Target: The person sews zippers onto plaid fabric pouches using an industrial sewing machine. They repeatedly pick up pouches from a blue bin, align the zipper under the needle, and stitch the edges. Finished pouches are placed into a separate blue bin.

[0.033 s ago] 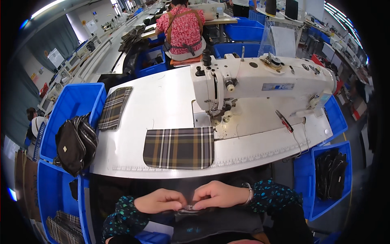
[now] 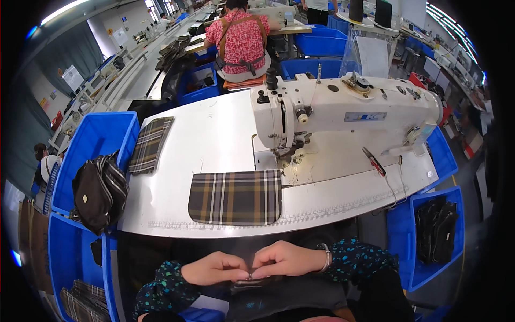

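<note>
Dark fabric piece (image 2: 257, 282) lies in the person's lap below the near edge of the sewing table (image 2: 214, 139), its long axis running left to right across the body, though most of its outline is lost against the dark clothing beneath it. Both hands meet over its upper edge: the left hand (image 2: 214, 268) and the right hand (image 2: 287, 259) are curled, fingertips drawn close together and almost touching, each pinching the fabric's edge at the middle; what small part sits between the fingertips is too tiny to tell. The right wrist carries a light bracelet (image 2: 325, 256), and both forearms wear dark sleeves with teal speckles. On the table just above the hands, a plaid panel (image 2: 235, 197) lies flat, its long side parallel to the table's near edge and its rounded corners toward the person. A second plaid piece (image 2: 150, 145) lies at the table's left edge, angled away. The white sewing machine (image 2: 343, 110) stands on the right half of the table, its needle end just beyond the plaid panel. A black bag (image 2: 99, 190) hangs at the blue bin (image 2: 91, 145) on the left, and another blue bin (image 2: 434, 236) holds dark pieces on the right. Farther back, a person in a red patterned top (image 2: 244, 40) sits facing away.
</note>
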A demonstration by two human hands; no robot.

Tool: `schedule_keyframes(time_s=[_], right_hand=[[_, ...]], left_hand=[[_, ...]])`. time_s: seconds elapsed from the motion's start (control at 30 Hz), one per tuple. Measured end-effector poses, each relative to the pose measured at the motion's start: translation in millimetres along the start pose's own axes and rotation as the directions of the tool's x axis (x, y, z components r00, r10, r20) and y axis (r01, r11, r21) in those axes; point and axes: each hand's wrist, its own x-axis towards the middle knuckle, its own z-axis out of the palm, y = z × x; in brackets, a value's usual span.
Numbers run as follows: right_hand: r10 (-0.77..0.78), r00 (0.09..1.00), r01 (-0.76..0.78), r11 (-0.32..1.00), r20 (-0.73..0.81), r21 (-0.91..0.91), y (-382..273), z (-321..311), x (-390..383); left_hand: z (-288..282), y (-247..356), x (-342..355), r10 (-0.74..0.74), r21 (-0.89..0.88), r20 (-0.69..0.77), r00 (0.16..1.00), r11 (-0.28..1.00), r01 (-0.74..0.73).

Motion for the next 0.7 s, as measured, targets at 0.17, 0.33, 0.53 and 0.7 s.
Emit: schedule_keyframes(time_s=[0.17, 0.33, 0.53, 0.7], right_hand=[[-0.122, 0.992, 0.119, 0.991, -0.035, -0.062, -5.9, -6.0, 4.1], [-0.195, 0.98, 0.197, 0.975, 0.025, -0.107, -6.9, -4.9, 4.0], [-0.237, 0.969, 0.239, 0.971, -0.065, 0.023, -23.3, -31.8, -16.4], [-0.324, 0.874, 0.317, 0.945, -0.362, -0.082, -34.5, -71.4, -55.4]], left_hand=[[9.5, -3.3, 16.7, 0.062, -0.182, -0.068, 0.996, 0.98, -0.073], [10.1, -8.6, 9.6, 0.016, -0.198, -0.014, 1.0, 0.98, -0.019], [-14.2, 9.5, -27.3, 0.164, 0.016, -0.106, 0.981, 0.986, -0.163], [-55.6, 25.4, -129.9, 0.297, 0.426, -0.472, 0.83, 0.901, -0.08]])
